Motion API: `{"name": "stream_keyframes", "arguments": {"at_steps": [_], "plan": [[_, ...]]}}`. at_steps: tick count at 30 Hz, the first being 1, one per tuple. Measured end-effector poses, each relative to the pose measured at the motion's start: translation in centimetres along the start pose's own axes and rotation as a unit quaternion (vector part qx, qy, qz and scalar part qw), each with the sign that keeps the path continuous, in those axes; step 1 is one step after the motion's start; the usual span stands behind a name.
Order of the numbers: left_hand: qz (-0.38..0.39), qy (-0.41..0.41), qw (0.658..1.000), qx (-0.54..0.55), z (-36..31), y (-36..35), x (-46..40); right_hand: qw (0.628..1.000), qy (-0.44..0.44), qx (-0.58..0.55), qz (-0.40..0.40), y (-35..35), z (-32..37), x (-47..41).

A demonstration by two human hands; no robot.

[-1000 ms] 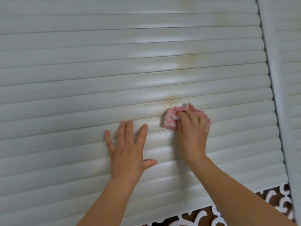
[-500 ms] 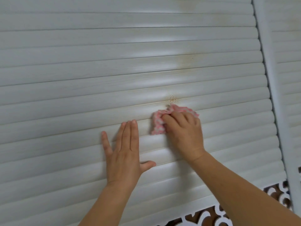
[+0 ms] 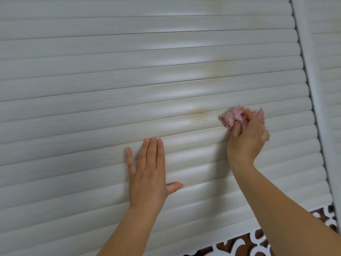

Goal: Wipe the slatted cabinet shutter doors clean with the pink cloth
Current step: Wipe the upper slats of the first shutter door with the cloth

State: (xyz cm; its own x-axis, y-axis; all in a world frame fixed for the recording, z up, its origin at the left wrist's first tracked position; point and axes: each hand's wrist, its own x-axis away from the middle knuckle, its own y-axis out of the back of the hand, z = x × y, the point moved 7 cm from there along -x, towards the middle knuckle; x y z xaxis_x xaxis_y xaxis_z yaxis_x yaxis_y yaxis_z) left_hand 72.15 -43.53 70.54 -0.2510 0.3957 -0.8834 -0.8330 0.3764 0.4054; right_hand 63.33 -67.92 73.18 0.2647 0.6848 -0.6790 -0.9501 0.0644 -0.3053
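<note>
A white slatted shutter door [image 3: 92,89] fills the view. A speckled brownish stain [image 3: 199,116] sits on two slats near its middle, and a fainter yellowish smear [image 3: 217,68] lies higher up. My right hand [image 3: 247,139] grips a bunched pink and white cloth [image 3: 233,118] and holds it against the slats just right of the stain. My left hand [image 3: 147,170] lies flat on the slats below and left of the stain, fingers straight, thumb out to the right.
A white vertical frame post [image 3: 313,89] borders the door on the right, with a second slatted door [image 3: 330,71] beyond it. A white cut-out lattice panel [image 3: 258,244] over a dark backing runs along the bottom right.
My right hand has swept the cloth to the right, from just below and left of the stain to its right side. The left hand has stayed flat on the slats.
</note>
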Motion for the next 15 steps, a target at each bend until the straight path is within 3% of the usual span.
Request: {"name": "stream_keyframes", "arguments": {"at_steps": [6,15], "plan": [[-0.011,-0.012,1.0,0.006,0.1,-0.3,0.0,0.972,0.227,-0.022,0.051,-3.1,6.7,4.5],[-0.037,-0.004,0.998,0.052,0.3,-0.1,0.3,0.912,0.395,0.083,0.067,-5.0,12.2,11.2]]}}
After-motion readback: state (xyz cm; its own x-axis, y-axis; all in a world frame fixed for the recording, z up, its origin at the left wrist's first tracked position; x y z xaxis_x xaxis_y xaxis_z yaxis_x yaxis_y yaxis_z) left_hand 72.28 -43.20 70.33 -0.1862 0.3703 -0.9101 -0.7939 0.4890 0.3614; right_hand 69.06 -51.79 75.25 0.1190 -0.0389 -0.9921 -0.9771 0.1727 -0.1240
